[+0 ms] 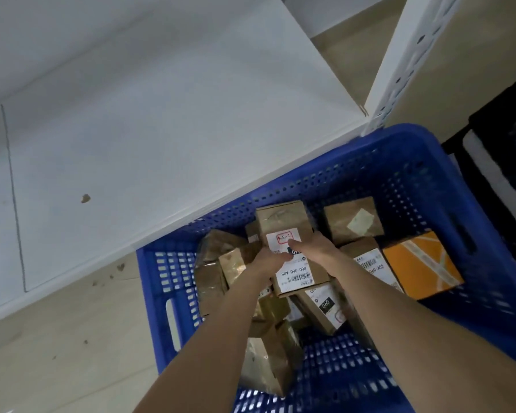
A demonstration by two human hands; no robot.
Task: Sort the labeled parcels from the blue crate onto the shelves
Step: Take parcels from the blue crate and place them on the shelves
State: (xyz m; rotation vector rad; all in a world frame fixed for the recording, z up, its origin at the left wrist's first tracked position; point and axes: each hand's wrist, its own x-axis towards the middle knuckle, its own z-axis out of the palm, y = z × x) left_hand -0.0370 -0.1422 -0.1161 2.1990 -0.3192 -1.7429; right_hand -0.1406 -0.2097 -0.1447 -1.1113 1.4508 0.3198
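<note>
A blue perforated crate [429, 186] stands on the floor with several brown cardboard parcels inside. Both my hands hold one brown parcel [283, 222] with a white label marked "3-3-6" in red. My left hand [268, 262] grips its left side. My right hand [313, 248] grips its right side, the thumb lying on the label. An orange parcel [417, 263] lies at the crate's right, and a taped brown parcel [352, 220] sits near the far wall. A white shelf board [161, 114] lies directly beyond the crate.
A white perforated shelf upright [411, 58] rises at the crate's far right corner. A black crate [507, 162] stands to the right. Beige tiled floor [57, 338] shows to the left of the crate.
</note>
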